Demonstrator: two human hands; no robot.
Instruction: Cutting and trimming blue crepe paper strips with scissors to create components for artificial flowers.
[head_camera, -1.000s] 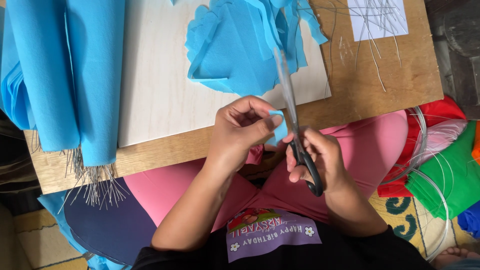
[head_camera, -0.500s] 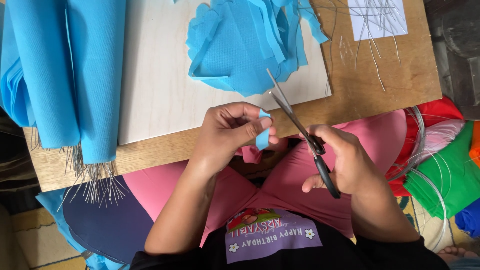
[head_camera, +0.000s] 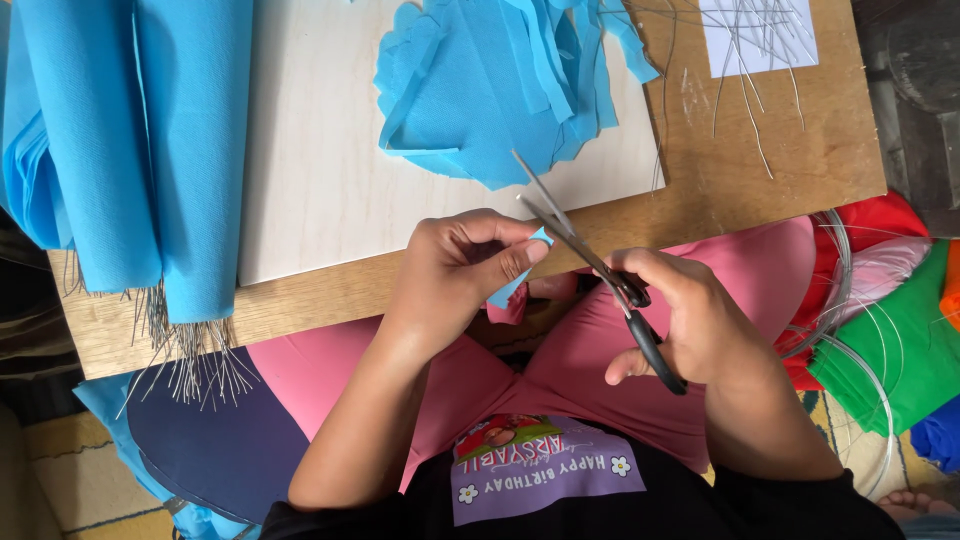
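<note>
Since the earlier frame the scissors (head_camera: 590, 265) are sitting lower, blades parted at the small blue scrap (head_camera: 515, 283). Left hand (head_camera: 455, 275) is pinching that scrap just below the wooden board (head_camera: 790, 170); right hand (head_camera: 700, 320) is gripping the black handles.

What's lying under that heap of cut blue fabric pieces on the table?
The blue fabric pieces lie on a pale board, which rests on the brown wooden table. Whatever sits directly beneath the heap is covered.

Purple printed patch (head_camera: 545, 480) on black shirt front; maybe iron-on label.
</note>
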